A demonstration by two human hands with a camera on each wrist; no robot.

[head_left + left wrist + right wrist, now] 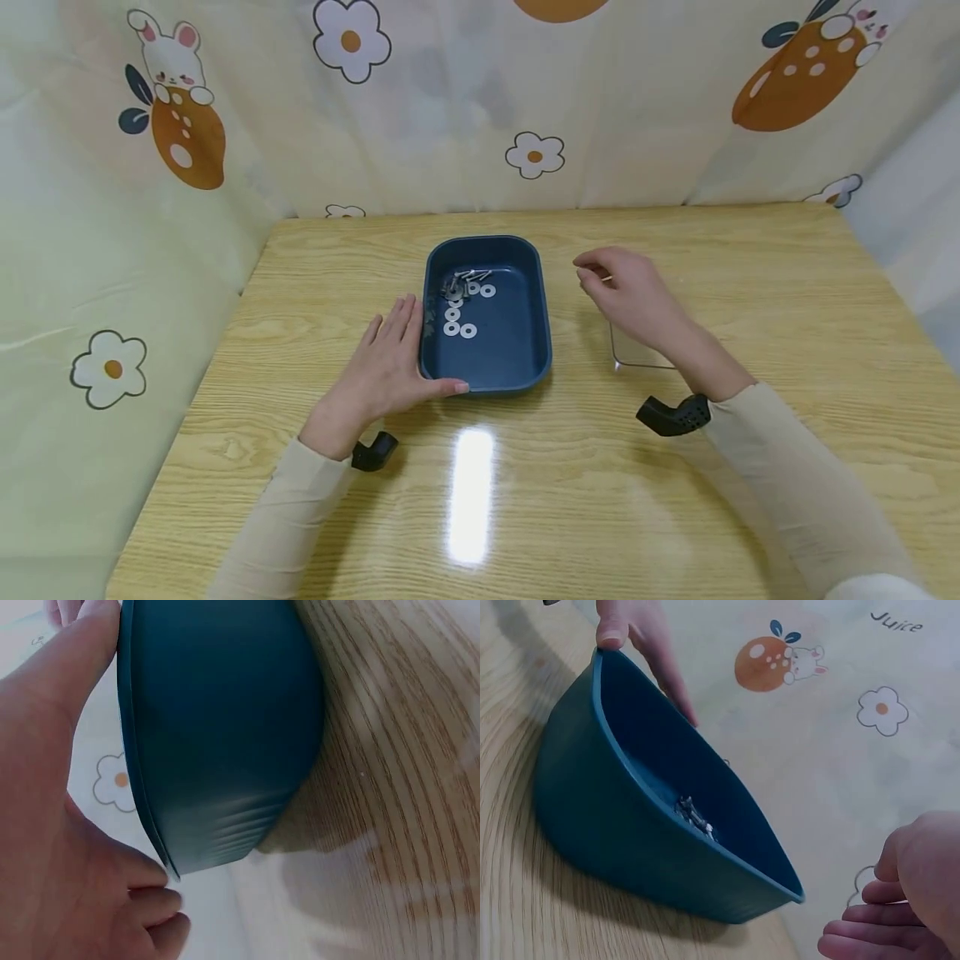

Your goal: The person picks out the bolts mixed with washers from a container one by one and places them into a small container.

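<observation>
A dark blue plastic tray point(491, 367) stands on the wooden table. In its far left part lies a small pile of metal screws point(472, 275), with several flat washers point(452, 315) around it. My left hand point(382, 358) rests against the tray's left side, fingers straight along the outside and thumb at the near rim. To the right of the tray, my right hand point(633, 296) is raised over a clear box point(645, 365) that it largely covers. Its thumb and index finger stand slightly apart; the right wrist view shows loosely bent fingers point(877, 930) with nothing visible in them.
The wooden table point(360, 517) reaches back to a patterned curtain point(450, 108), which also hangs along the left side. A black wrist camera point(672, 415) sits below the right wrist and another black camera point(375, 451) by the left one.
</observation>
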